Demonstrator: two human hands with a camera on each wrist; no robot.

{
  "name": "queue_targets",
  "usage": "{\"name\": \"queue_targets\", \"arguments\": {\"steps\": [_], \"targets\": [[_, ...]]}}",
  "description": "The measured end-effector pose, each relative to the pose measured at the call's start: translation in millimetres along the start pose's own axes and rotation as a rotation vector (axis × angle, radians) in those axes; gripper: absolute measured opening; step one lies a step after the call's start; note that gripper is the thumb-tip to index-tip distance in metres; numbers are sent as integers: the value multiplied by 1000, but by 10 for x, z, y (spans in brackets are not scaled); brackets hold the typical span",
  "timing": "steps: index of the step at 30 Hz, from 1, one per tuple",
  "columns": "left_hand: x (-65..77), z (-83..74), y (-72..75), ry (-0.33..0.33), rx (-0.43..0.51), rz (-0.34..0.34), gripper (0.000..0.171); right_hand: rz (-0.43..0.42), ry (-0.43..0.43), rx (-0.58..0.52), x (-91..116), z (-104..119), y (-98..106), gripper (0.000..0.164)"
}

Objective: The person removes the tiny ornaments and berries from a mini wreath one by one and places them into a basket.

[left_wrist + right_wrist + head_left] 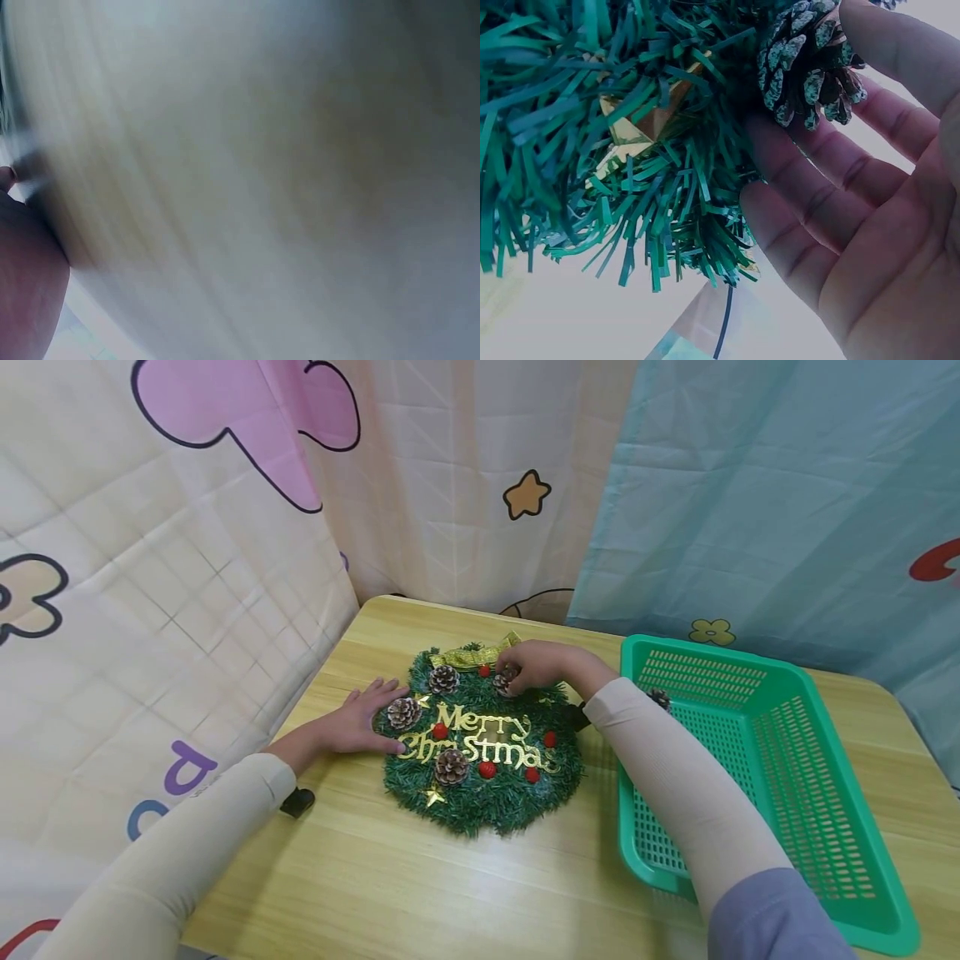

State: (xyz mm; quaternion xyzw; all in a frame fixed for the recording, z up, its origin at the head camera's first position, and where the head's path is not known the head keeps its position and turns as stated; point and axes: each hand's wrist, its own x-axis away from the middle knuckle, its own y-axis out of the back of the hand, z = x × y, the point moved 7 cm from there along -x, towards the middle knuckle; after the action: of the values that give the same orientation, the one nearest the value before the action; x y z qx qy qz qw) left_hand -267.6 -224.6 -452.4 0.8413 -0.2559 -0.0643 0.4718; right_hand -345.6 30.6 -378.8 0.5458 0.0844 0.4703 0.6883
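A green tinsel wreath lies on the wooden table, with gold "Merry Christmas" lettering, red balls, gold stars and several pinecones. At its upper right, my right hand pinches a frosted pinecone between thumb and fingers. The right wrist view shows those fingers reaching in beside the green strands, near a gold star. My left hand rests at the wreath's left edge, fingers spread, by another pinecone. Only part of that hand shows in the left wrist view, which is mostly blurred.
A green plastic basket stands on the right of the table, under my right forearm. Inside it, near the left wall, is a pinecone. A gold ribbon tops the wreath. Printed curtains hang behind and to the left.
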Motion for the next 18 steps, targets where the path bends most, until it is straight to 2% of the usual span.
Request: {"name": "queue_targets", "arguments": {"steps": [18], "targets": [[43, 3, 28, -7, -5, -6, 103, -102, 27, -62, 145, 45, 195, 39]]}}
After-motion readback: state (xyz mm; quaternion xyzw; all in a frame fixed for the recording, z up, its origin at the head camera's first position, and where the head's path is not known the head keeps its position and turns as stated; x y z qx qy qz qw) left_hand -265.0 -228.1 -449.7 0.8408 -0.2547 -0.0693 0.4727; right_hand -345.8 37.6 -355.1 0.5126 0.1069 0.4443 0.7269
